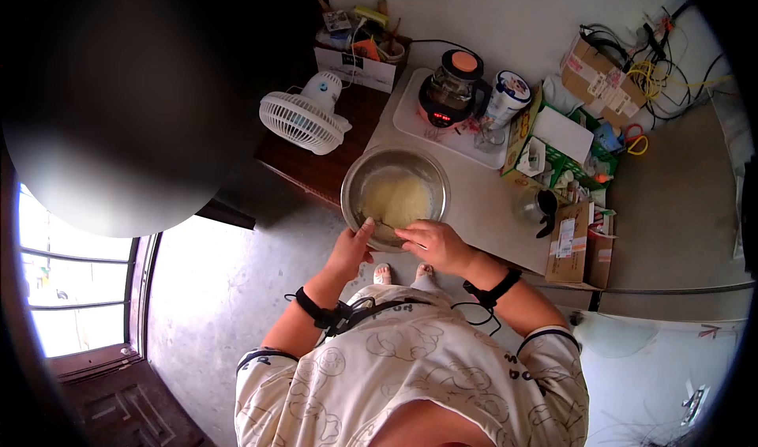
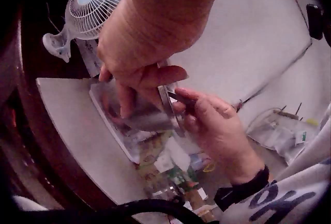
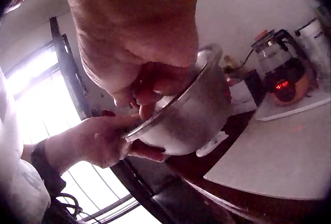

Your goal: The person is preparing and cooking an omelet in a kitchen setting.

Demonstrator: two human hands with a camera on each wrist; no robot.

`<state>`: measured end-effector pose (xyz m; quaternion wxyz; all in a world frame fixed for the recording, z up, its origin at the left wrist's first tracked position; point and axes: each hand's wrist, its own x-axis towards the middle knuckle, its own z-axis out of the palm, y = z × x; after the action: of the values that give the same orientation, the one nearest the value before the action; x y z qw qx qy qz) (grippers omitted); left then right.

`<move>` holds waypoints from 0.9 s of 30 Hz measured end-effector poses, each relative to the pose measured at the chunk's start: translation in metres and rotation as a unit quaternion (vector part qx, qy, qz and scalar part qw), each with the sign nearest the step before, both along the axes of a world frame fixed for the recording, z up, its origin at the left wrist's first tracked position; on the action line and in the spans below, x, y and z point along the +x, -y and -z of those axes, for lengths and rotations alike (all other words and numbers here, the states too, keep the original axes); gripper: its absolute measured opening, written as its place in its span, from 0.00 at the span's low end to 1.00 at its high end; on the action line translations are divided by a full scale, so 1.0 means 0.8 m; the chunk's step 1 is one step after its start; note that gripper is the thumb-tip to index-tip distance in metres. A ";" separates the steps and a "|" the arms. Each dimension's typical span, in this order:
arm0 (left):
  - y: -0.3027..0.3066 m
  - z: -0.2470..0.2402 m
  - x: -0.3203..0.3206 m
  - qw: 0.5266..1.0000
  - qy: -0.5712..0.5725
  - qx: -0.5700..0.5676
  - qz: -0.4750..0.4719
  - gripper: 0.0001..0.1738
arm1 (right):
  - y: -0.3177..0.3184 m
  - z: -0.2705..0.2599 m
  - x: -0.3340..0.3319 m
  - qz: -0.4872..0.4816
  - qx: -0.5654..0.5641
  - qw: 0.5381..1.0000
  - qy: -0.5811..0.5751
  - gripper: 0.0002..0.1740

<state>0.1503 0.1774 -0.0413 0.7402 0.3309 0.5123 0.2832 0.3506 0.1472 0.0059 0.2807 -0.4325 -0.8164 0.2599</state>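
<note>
A steel bowl [image 1: 354, 182] with pale yellow batter-like mix [image 1: 404, 198] is held up in front of the body, by the counter's near edge. My left hand [image 1: 350, 254] grips its near left rim, thumb on top and fingers under the outside wall, as the right wrist view shows. At the near right rim, my right hand [image 1: 439, 246] pinches the thin metal handle [image 2: 181, 98] of a utensil that reaches into the bowl. The utensil's working end is hidden, so I cannot tell its kind. In the right wrist view the bowl [image 3: 181, 123] appears tilted.
Behind the bowl, a glass electric kettle [image 1: 452, 92] and a white tub [image 1: 507, 99] stand on a white tray [image 1: 407, 107]. A white fan [image 1: 304, 119] is at the left. To the right are a glass pot [image 1: 534, 208], a green basket [image 1: 588, 167] and a cardboard box [image 1: 567, 249].
</note>
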 end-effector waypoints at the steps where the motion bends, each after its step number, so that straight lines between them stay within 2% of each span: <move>1: -0.001 0.003 -0.002 1.000 -0.006 0.001 0.000 0.23 | -0.001 -0.003 0.003 0.000 0.000 1.000 0.000 0.15; 3: -0.004 0.002 -0.005 1.000 -0.015 0.006 0.000 0.24 | -0.004 -0.007 0.009 -0.026 -0.095 0.995 -0.021 0.14; 6: -0.005 0.007 -0.012 0.999 -0.037 0.016 0.001 0.25 | -0.011 -0.008 0.023 -0.062 -0.152 0.986 -0.029 0.13; 11: -0.005 0.009 -0.018 0.999 -0.039 0.007 -0.011 0.26 | -0.023 -0.023 0.045 -0.064 -0.160 0.982 -0.072 0.12; 14: -0.006 0.013 -0.022 0.998 -0.053 0.001 -0.025 0.26 | -0.025 -0.029 0.050 0.039 -0.052 0.997 -0.040 0.12; 15: -0.005 0.009 -0.022 0.999 -0.049 0.012 -0.020 0.25 | -0.023 -0.025 0.049 0.038 -0.053 0.997 -0.040 0.12; 17: -0.005 0.005 -0.021 0.999 -0.046 0.023 -0.013 0.25 | -0.017 -0.018 0.040 0.073 0.041 0.990 0.112 0.12; 18: -0.006 0.005 -0.019 0.998 -0.052 0.020 -0.016 0.26 | -0.013 -0.013 0.036 0.050 0.060 0.987 0.142 0.12; 23: -0.005 0.011 -0.011 0.998 -0.061 0.014 -0.015 0.26 | 0.010 0.000 0.018 0.041 0.020 0.992 0.119 0.12; 27: -0.002 0.013 -0.003 0.998 -0.053 0.011 -0.019 0.27 | 0.015 0.003 0.010 0.050 -0.070 0.996 0.035 0.13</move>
<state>0.1482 0.1793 -0.0520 0.7027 0.3438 0.5541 0.2846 0.3588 0.1354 0.0033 0.2336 -0.5004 -0.7828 0.2868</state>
